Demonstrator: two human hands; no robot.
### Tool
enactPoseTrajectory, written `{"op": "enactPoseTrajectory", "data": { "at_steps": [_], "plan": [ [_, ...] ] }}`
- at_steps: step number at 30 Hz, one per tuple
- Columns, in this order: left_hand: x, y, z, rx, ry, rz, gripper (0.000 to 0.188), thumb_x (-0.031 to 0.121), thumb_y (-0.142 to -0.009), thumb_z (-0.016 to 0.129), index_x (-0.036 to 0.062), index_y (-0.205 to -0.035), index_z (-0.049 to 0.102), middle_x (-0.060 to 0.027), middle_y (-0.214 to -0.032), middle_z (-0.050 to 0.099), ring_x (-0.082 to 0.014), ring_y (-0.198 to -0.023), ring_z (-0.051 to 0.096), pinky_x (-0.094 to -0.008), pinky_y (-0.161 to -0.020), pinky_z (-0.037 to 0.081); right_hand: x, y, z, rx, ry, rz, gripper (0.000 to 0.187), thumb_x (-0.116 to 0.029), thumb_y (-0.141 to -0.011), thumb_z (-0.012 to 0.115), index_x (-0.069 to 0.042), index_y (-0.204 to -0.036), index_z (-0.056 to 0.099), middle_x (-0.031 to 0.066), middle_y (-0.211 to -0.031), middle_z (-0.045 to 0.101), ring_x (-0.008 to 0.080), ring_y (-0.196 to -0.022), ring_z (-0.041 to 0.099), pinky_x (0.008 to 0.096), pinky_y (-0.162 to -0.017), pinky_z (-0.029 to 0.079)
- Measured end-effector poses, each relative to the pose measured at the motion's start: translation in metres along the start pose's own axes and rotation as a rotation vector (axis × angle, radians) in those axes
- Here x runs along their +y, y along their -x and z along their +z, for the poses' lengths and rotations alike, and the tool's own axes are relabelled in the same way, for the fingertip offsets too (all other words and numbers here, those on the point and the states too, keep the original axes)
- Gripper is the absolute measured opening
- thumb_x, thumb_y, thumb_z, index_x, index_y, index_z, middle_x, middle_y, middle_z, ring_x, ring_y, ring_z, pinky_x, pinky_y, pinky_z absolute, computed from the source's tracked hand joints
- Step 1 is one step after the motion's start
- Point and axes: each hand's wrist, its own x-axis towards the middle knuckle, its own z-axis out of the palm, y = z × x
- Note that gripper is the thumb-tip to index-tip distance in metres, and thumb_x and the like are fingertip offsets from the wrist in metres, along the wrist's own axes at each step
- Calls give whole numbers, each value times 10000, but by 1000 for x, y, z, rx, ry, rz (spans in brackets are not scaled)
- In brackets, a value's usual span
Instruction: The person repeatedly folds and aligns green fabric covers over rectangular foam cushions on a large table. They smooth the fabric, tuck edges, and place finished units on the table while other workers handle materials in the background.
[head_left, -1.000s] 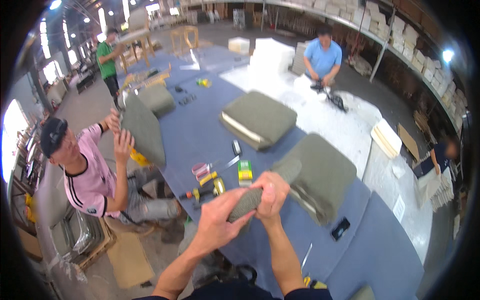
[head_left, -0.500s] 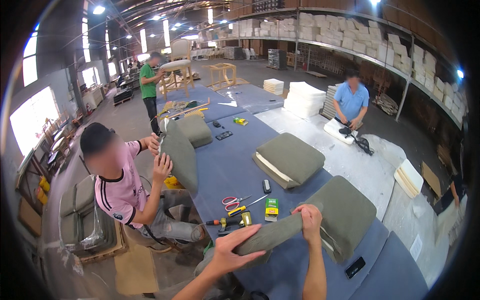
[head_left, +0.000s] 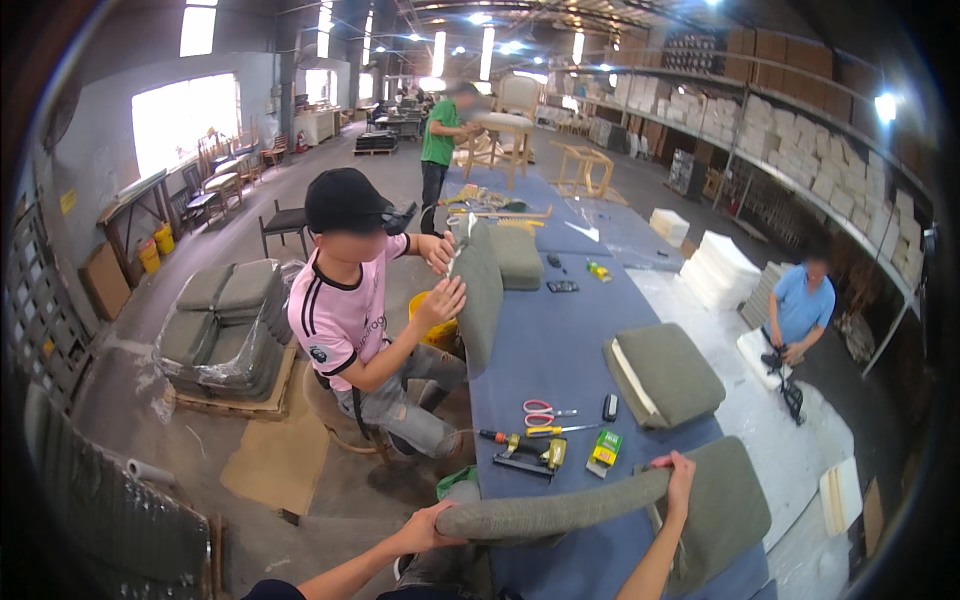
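A grey-green seat cushion (head_left: 560, 508) is held on edge between my two hands, over the near end of the blue-covered table. My left hand (head_left: 428, 528) is closed around its left end, and my right hand (head_left: 678, 478) grips the right end. Close beyond it lie a staple gun (head_left: 535, 452), red-handled scissors (head_left: 545, 411), a yellow-handled screwdriver (head_left: 560, 430) and a small green and yellow box (head_left: 604, 453). Another grey-green cushion (head_left: 725, 510) lies by my right hand, partly covered by my arm. A further cushion (head_left: 668, 372) with a white strip along its side rests beyond.
At left a seated person in pink (head_left: 345, 300) handles a cushion (head_left: 480, 290). Wrapped cushions (head_left: 225, 320) stand on a pallet. A person in blue (head_left: 803, 310) works at the right beside stacked white foam pads (head_left: 720, 272). Someone in green (head_left: 440, 135) stands near a chair (head_left: 510, 115).
My view has turned to the left. The cushion in my hands has swung more level and broadside, with my hands farther apart. Both hands still hold it.
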Motion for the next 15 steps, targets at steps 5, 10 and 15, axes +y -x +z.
{"op": "enactPoseTrajectory", "data": {
  "at_steps": [5, 10, 15],
  "plan": [
    [-18, -21, 13, -149, -3, 244, 706, 253, -759, 882, 148, -1395, 593, -136, -1265, 707, -334, -1172, 682, -424, -985, 536, 95, 56, -17, 241, -1019, 363, 638, -503, -1005, 355, -10, -883, 740, 153, -919, 752, 278, -835, 691, 419, -863, 534],
    [-2, 0, -26, -211, -69, 277, 713, 265, -781, 860, 135, -1431, 597, -163, -1199, 736, -343, -1087, 711, -415, -922, 558, 108, 81, -7, 353, -764, 372, 633, -496, -1028, 354, 5, -942, 731, 169, -945, 747, 290, -858, 695, 437, -856, 548],
    [136, -2, -81, -382, -174, 335, 725, 316, -771, 864, 73, -1405, 609, -194, -1066, 755, -366, -989, 721, -440, -851, 562, 105, 125, -31, 471, -362, 343, 631, -489, -1051, 354, 21, -1002, 722, 185, -971, 743, 301, -880, 700, 456, -849, 562]
  ]
}}
